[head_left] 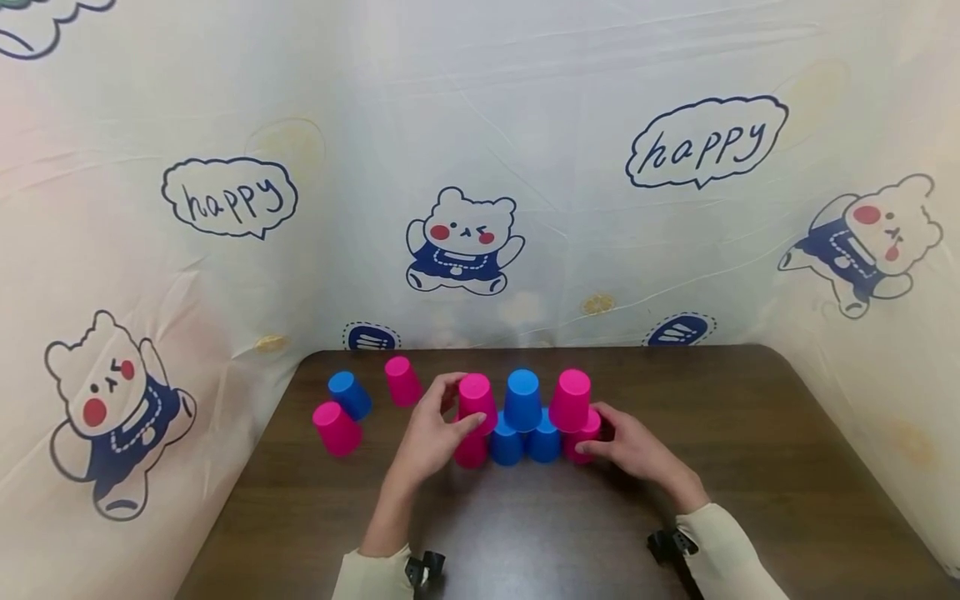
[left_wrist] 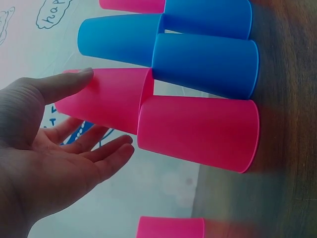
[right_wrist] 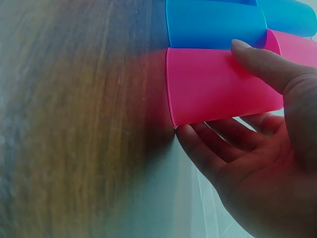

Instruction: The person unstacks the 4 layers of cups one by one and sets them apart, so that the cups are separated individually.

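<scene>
Upside-down plastic cups stand in two tiers on the table. The lower row runs pink (head_left: 471, 452), blue (head_left: 506, 446), blue (head_left: 543, 444), pink (right_wrist: 218, 84). Above them sit a pink cup (head_left: 476, 396), a blue cup (head_left: 522, 400) and another pink cup (head_left: 572, 400), each bridging the row below. My left hand (head_left: 438, 425) holds the upper left pink cup, its thumb on the near side and fingers around the back. With thumb and fingers on opposite sides, my right hand (head_left: 630, 442) holds the lower right pink cup close to the tabletop.
Left of the stack, a blue cup (head_left: 350, 395) and a pink cup (head_left: 337, 429) stand close together upside down. Another pink cup (head_left: 402, 382) stands nearer the left hand. A printed cloth (head_left: 570, 275) hangs around the brown table (head_left: 525, 533).
</scene>
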`<state>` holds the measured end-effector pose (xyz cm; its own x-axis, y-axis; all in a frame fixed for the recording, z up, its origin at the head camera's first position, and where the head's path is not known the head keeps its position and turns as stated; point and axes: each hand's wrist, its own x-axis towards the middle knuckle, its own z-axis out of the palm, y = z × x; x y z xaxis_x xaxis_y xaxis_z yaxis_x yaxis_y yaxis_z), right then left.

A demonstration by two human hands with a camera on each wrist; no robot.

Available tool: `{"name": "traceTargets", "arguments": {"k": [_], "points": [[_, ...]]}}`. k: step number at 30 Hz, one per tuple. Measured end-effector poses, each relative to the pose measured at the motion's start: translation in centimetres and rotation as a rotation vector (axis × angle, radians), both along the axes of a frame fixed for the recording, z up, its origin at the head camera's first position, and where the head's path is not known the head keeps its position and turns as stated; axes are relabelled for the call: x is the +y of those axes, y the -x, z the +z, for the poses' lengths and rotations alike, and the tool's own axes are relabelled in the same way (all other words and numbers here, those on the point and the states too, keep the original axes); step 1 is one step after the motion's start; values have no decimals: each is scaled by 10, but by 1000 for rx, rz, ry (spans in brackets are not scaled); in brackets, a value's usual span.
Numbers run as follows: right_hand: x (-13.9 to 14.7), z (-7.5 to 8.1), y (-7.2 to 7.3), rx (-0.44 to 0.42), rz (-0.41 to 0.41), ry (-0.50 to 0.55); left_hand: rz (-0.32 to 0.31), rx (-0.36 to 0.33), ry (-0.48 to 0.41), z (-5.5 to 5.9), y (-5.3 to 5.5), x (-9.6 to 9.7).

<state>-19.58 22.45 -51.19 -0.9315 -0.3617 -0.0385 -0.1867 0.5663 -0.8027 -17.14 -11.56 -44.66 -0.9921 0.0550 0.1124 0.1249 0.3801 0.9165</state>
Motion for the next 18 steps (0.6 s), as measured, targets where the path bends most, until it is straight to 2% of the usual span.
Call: {"name": "traceTargets", "arguments": {"k": [8,18], "points": [[0,1,0,1,12,-5,-2,-16,-3,2,2,-2],[-2,1,0,-4,-1,-6,27,-27,-7,9,4,-12]]}}
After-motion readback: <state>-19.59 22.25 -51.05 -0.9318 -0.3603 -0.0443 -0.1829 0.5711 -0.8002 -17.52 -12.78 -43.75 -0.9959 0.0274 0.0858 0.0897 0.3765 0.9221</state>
